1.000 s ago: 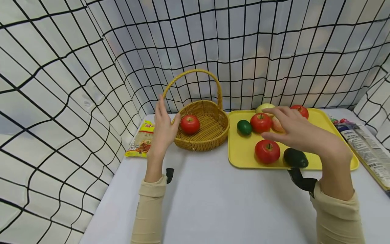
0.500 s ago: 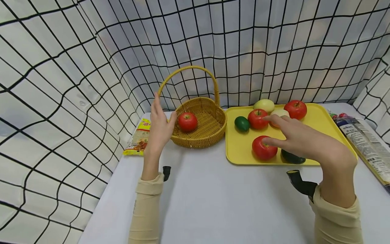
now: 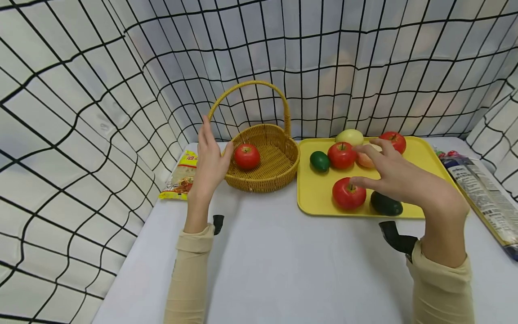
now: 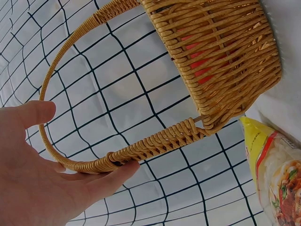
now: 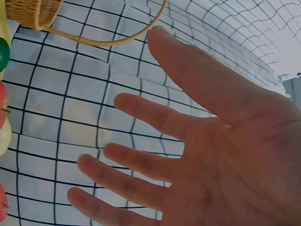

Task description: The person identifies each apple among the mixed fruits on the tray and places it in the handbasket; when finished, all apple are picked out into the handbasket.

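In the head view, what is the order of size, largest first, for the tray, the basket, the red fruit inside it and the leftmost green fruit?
1. Tray
2. Basket, handle included
3. Red fruit
4. Leftmost green fruit

From the head, the desk [image 3: 307, 270] is viewed forward and down, from farthest off. From the left wrist, the basket [image 4: 237, 70] is seen tipped sideways, close past the left hand [image 4: 49, 181]. From the right wrist, the net [image 5: 59, 142] is faced beyond the nearby right hand [image 5: 211, 155] — the basket is shared by all views, cropped in both wrist ones.
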### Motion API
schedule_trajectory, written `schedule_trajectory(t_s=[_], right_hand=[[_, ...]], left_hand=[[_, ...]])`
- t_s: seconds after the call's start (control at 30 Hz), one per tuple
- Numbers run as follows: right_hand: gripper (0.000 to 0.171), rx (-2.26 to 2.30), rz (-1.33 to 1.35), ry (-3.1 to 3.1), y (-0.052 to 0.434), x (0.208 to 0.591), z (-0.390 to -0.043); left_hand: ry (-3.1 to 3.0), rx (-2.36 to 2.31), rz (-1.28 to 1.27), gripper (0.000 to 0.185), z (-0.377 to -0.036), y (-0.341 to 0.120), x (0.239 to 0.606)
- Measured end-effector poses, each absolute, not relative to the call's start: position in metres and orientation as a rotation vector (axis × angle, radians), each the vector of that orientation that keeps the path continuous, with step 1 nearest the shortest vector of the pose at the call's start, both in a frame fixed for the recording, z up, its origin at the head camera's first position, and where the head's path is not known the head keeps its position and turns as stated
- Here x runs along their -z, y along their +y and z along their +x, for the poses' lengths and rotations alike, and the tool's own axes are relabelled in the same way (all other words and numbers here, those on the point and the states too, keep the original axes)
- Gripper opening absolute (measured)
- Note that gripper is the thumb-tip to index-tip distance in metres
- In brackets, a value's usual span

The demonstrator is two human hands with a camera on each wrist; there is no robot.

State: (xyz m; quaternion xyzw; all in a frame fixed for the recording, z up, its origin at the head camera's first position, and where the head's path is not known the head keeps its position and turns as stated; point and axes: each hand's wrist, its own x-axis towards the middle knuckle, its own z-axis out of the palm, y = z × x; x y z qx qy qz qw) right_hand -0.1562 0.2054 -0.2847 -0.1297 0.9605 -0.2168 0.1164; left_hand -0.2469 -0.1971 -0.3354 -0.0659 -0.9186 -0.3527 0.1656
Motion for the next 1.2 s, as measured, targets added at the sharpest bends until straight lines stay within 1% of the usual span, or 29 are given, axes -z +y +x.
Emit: schedule_trajectory(t_s=[0.3,0.53,0.67,0.9,1.07,1.2], right_hand=[[0.091,0.570,-0.319,2.768,0.214,0.304,-0.181],[0.086,0.558,-0.290,2.771,0.218,0.308,-0.188],[0.082,0.547,-0.335,2.782,0.212,0.310,-0.188],[0.085,0.511,-0.338,2.717,0.187,0.320,-0.193],[0.080,0.449,-0.347,2.707,0.183,0.330,-0.201],[0.085,0.402,-0.277,2.652,0.186,0.338,-0.206]], left_hand=[[-2.620,1.000,-0.185,0.091,-0.248,-0.195,0.332],[-2.617,0.983,-0.197,0.090,-0.248,-0.193,0.332],[-2.638,0.967,-0.174,0.091,-0.247,-0.195,0.333],[-2.651,0.961,-0.139,0.091,-0.244,-0.201,0.336],[-2.636,0.973,-0.172,0.091,-0.247,-0.198,0.336],[-2.633,0.966,-0.178,0.091,-0.247,-0.196,0.335]])
